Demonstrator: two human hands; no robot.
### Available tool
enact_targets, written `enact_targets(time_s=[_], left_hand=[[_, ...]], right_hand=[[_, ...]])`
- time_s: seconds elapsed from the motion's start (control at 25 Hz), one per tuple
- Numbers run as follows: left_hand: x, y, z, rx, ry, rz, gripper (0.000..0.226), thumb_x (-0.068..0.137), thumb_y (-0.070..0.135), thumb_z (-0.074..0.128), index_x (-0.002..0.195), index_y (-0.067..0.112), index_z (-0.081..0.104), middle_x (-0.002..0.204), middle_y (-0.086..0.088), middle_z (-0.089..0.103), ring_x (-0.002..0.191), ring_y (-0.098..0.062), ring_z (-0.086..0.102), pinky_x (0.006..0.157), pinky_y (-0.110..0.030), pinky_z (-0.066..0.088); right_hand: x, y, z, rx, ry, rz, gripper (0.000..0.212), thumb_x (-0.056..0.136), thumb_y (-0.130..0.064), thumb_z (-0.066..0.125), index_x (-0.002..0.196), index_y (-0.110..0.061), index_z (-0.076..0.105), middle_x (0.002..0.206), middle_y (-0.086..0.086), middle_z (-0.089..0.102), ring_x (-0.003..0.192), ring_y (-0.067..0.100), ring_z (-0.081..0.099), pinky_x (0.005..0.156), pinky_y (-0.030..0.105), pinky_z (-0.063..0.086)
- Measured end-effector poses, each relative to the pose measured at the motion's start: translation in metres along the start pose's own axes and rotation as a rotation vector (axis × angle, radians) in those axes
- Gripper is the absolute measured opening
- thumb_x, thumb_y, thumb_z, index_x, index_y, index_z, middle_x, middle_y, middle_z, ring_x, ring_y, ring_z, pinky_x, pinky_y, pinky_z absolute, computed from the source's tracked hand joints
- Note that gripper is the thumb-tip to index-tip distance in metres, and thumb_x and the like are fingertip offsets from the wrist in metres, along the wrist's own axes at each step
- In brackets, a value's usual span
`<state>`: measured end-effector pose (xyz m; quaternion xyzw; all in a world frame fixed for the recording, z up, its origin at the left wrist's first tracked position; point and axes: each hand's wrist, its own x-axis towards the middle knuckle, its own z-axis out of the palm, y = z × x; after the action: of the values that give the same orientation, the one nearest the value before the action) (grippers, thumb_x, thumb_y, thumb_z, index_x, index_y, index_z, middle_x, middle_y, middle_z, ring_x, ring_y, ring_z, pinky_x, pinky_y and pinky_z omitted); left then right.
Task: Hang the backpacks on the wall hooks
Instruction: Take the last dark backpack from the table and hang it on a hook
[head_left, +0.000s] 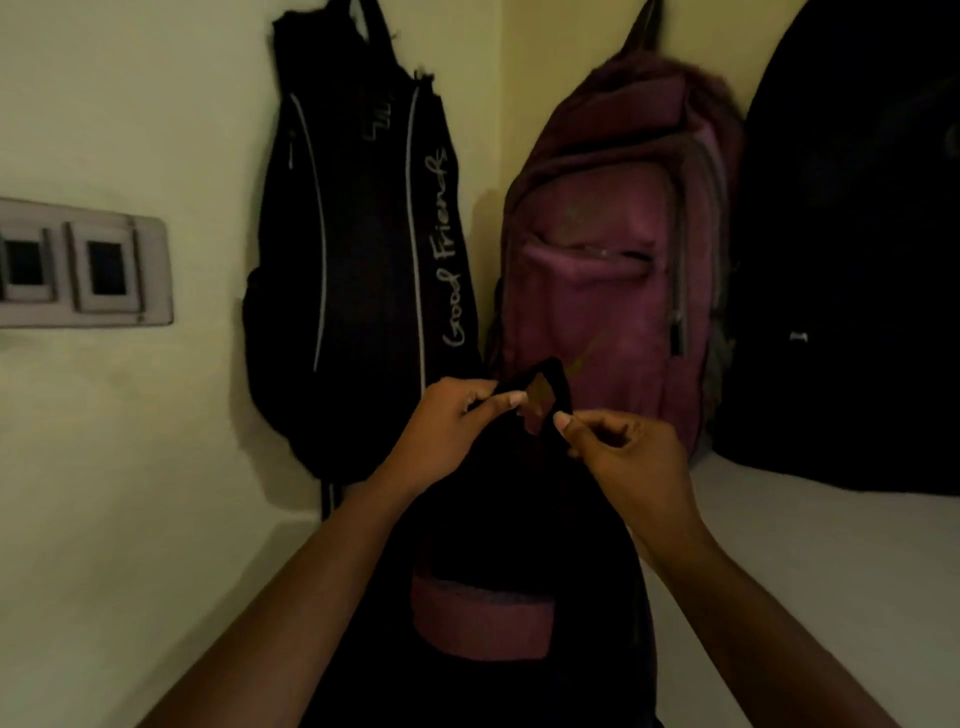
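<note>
A person stands close to a room corner, holding a dark backpack (509, 519) upright in front of them, low and near, its pinkish front pocket facing us. Both hands are at its top carry loop (556, 379): the left hand (452, 415) pinches the loop's left side between thumb and curled fingers, and the right hand (618, 447) pinches the right side between thumb and forefinger, the other fingers folded in. Together they hold the loop open. Two bags already hang on the far walls, a black backpack (353, 260) lettered "Good Friends" to the left of the corner and a maroon backpack (613, 291) to the right. The hooks themselves are out of sight at the top edge. The likely trouble is that a thin pinch on a narrow strap could slip as the bag's weight rises, or the loop could close up and miss the hook. Lifting through the corner could also knock a hung bag loose. Free room is tight, with a large dark shape (857, 260) crowding the far right above a pale surface (805, 545), while the left wall (130, 104) offers bare space between the black bag and a switch panel (83, 265).
</note>
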<state>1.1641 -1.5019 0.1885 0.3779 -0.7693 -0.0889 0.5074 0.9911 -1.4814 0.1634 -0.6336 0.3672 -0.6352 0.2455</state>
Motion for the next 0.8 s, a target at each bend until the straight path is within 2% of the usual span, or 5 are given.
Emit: enact_targets(time_s=[0.12, 0.28, 0.4, 0.52, 0.8], left_hand=[[0.043, 0.005, 0.002, -0.082, -0.040, 0.035, 0.041, 0.088, 0.023, 0.056, 0.059, -0.005, 0.057, 0.053, -0.010, 0.042, 0.048, -0.008, 0.041, 0.049, -0.022, 0.031], [0.099, 0.013, 0.011, -0.221, -0.068, 0.117, 0.028, 0.089, 0.028, 0.056, 0.068, 0.026, 0.074, 0.065, 0.009, 0.072, 0.072, -0.007, 0.065, 0.072, -0.026, 0.049], [0.154, 0.037, 0.016, -0.290, -0.020, 0.157, 0.030, 0.085, 0.039, 0.057, 0.070, 0.020, 0.074, 0.072, -0.008, 0.074, 0.069, -0.012, 0.064, 0.069, -0.030, 0.047], [0.194, 0.068, 0.018, -0.397, -0.099, 0.181, 0.015, 0.086, 0.021, 0.061, 0.083, 0.011, 0.072, 0.060, 0.012, 0.069, 0.059, 0.006, 0.059, 0.058, -0.015, 0.046], [0.256, 0.100, 0.058, -0.372, 0.152, 0.315, 0.015, 0.081, 0.024, 0.066, 0.073, 0.014, 0.072, 0.065, 0.003, 0.067, 0.058, -0.002, 0.063, 0.054, -0.016, 0.047]], right_hand=[[0.030, -0.010, 0.000, 0.001, 0.117, 0.044, 0.011, 0.081, -0.030, 0.069, 0.071, -0.030, 0.073, 0.065, -0.009, 0.068, 0.073, 0.011, 0.066, 0.075, 0.029, 0.054], [0.073, -0.037, -0.011, 0.067, 0.192, 0.128, 0.018, 0.084, -0.025, 0.066, 0.068, -0.021, 0.070, 0.069, -0.002, 0.064, 0.082, 0.020, 0.064, 0.084, 0.036, 0.054], [0.117, -0.067, -0.032, -0.063, 0.291, 0.029, 0.017, 0.086, -0.029, 0.064, 0.071, -0.023, 0.070, 0.082, 0.003, 0.071, 0.089, 0.022, 0.068, 0.086, 0.040, 0.057], [0.157, -0.095, -0.062, -0.226, 0.388, -0.033, 0.017, 0.088, -0.031, 0.061, 0.085, -0.017, 0.070, 0.094, 0.008, 0.071, 0.093, 0.025, 0.067, 0.087, 0.041, 0.056], [0.209, -0.126, -0.123, -0.570, 0.389, -0.206, 0.016, 0.092, -0.029, 0.055, 0.090, -0.016, 0.064, 0.087, 0.002, 0.064, 0.076, 0.014, 0.057, 0.061, 0.023, 0.045]])
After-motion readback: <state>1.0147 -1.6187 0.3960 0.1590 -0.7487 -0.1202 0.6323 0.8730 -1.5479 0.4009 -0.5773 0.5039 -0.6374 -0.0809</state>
